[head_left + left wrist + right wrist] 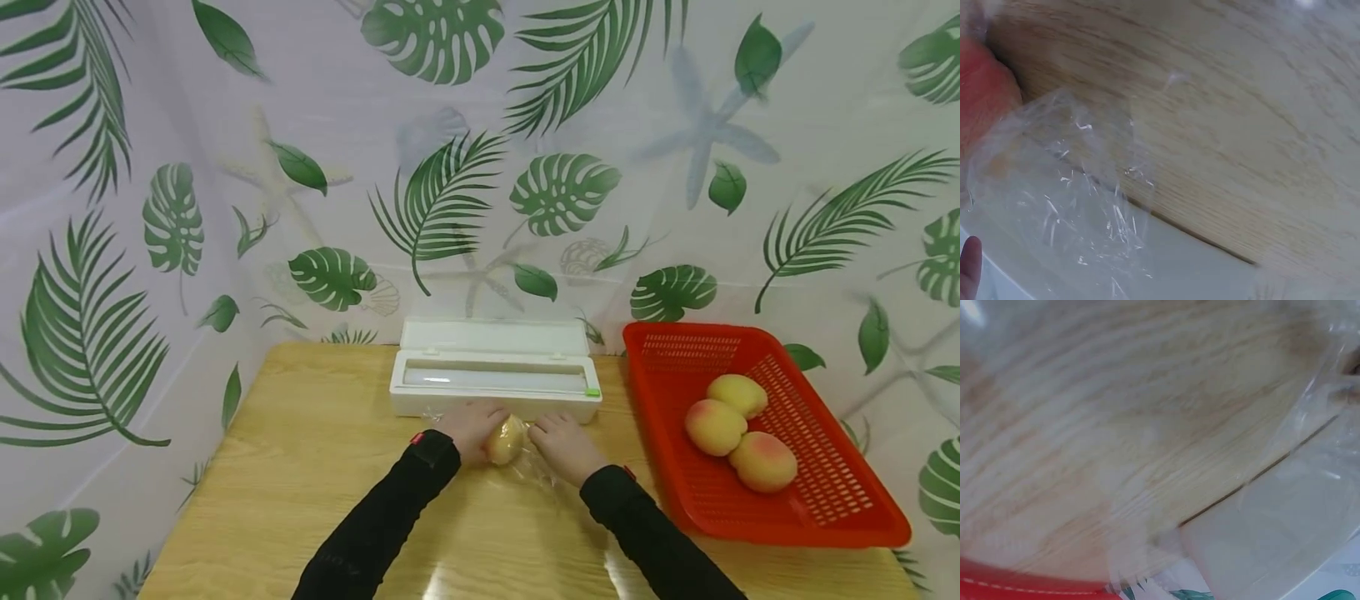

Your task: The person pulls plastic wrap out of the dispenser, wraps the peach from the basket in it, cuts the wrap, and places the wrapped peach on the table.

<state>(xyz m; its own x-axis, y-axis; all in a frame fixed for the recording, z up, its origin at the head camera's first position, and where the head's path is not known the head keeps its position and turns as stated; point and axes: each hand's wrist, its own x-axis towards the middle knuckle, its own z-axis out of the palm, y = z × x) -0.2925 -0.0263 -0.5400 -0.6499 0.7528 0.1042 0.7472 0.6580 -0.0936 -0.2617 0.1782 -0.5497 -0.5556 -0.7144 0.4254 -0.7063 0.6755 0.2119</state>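
Apparently mid-wrapping: round yellow-red peach [505,442] in clear plastic film [1085,200], six o'clock of white rectangular box [495,395]. Left hand [469,429] against peach, right hand [566,447] at film; either grip clamped, I cannot tell. Next, I'd judge: gather loose film.

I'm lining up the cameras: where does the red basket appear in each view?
Head: red basket at the right, below mid-height.
Left wrist: not in it.
Right wrist: bottom-left corner, partly cut off.
Shared landmark: white box, central in head, along the bottom in left wrist, lower right in right wrist.
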